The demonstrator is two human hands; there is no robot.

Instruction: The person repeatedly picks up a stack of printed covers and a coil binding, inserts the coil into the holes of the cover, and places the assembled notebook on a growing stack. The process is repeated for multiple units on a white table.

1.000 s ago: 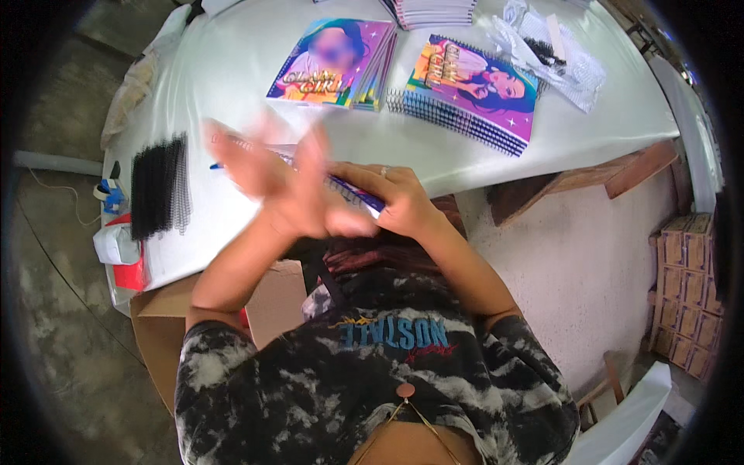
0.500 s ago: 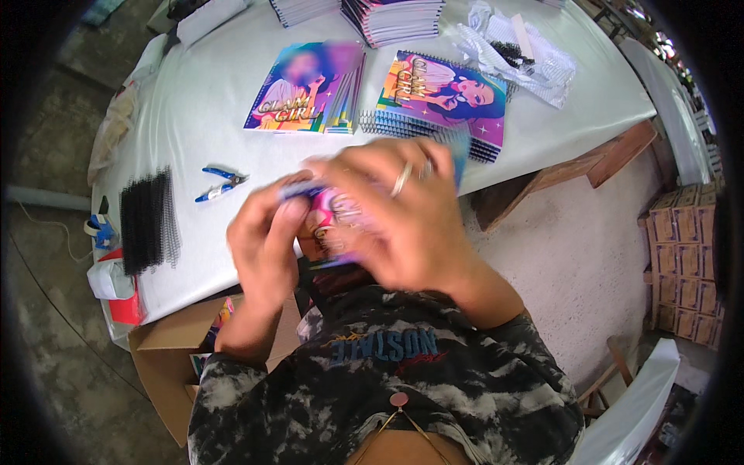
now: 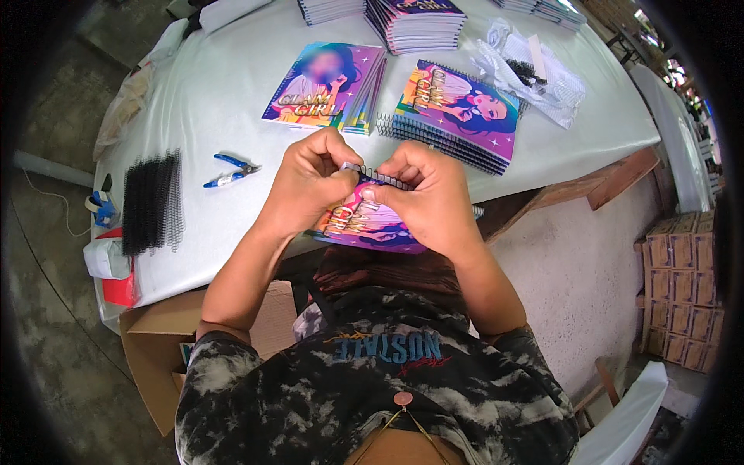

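I hold a purple illustrated notebook near the front edge of the table, its spiral-bound edge turned away from me. A dark wire coil runs along that edge between my hands. My left hand is closed in a pinch at the left end of the bound edge. My right hand pinches the same edge farther right, with its thumb on the cover. The fingers hide parts of the coil and cover. Blue-handled cutters lie on the table to the left of my hands.
A row of loose black coils lies at the table's left. Beyond my hands are a stack of unbound notebooks and a pile of coiled ones. Bubble wrap lies far right. A cardboard box stands below the table's left edge.
Both hands were blurred and farther apart around the notebook. Now they are close together, pinching its bound edge, and the cover shows more fully. The whole view has shifted slightly.
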